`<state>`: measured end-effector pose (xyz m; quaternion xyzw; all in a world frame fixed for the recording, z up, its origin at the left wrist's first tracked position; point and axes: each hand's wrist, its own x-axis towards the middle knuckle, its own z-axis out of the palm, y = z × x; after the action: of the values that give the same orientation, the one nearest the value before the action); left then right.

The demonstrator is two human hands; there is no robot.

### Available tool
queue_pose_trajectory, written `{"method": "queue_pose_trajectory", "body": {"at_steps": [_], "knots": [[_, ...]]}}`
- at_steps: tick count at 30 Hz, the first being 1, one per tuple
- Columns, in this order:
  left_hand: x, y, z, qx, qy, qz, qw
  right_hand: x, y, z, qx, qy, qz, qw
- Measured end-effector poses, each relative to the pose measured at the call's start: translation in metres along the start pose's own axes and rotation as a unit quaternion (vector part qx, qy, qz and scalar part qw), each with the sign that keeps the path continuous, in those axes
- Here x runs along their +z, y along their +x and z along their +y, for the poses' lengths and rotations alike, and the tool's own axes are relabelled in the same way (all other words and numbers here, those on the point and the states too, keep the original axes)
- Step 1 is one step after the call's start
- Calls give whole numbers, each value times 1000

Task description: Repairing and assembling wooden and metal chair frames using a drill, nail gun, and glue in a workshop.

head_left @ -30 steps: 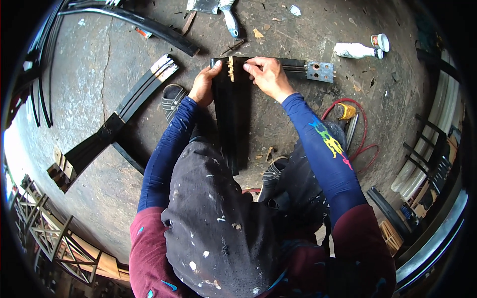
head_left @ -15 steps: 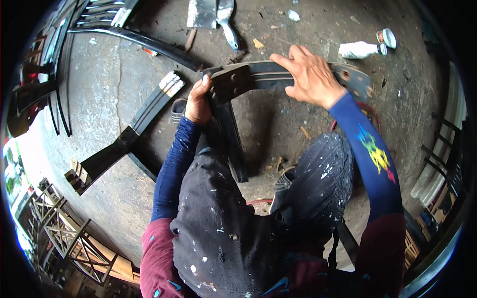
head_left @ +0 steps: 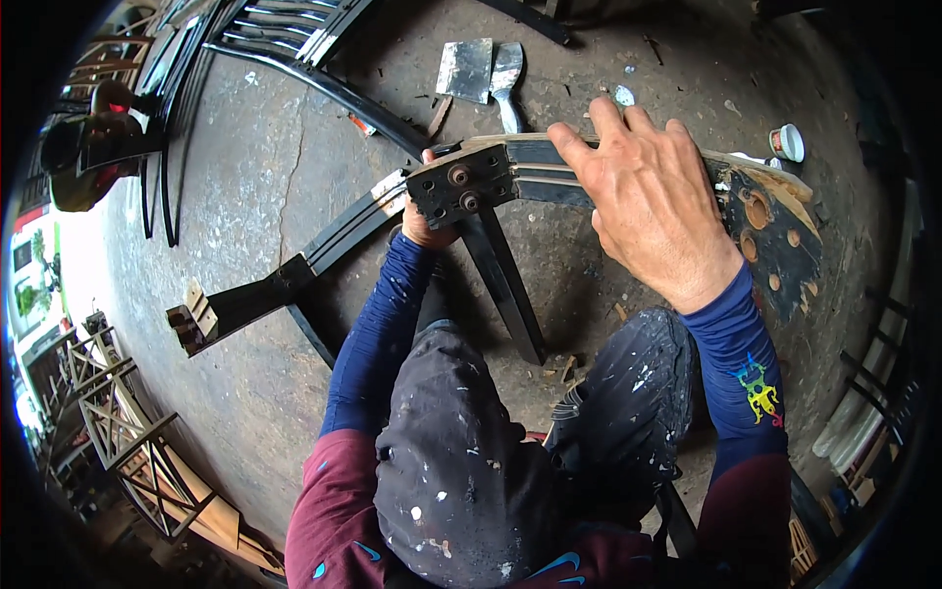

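I hold a black wooden frame piece raised off the floor, with a curved arm, a bolted joint plate and a leg pointing toward me. My left hand grips it at the joint, partly hidden behind the plate. My right hand rests over the curved arm, fingers bent over its far edge. The arm's right end is a wide plate with several round holes and pale, chipped wood. A second black frame piece lies on the floor at my left.
Curved black parts lie at upper left, with two scrapers beyond the held piece and a white tub at right. Wooden lattice pieces stand lower left, long pale tubes at right. My knees are below my hands.
The held piece has been lifted and tilted, showing its bolted plate and holed end. My right hand has moved rightward and spread over the curved arm. The view has shifted.
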<state>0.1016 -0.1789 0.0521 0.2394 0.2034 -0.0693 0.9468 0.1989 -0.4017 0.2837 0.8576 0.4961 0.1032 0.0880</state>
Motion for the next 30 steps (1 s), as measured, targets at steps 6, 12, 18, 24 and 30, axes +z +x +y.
{"method": "queue_pose_trajectory", "body": {"at_steps": [6,12,18,24,30], "knots": [[-12,4,-6,11,72,56,996,2,10,-4,-4,15,-21,1000],[-7,1,-2,-21,49,18,998,4,9,-8,28,35,-115,992],[1,13,-19,-12,39,43,998,17,-4,15,-14,3,-20,1000],[-1,-2,0,-45,9,-14,999,12,1,5,-3,53,-63,997],[-1,-3,-58,-83,-22,-33,996,25,-30,3,35,151,-153,976]]}}
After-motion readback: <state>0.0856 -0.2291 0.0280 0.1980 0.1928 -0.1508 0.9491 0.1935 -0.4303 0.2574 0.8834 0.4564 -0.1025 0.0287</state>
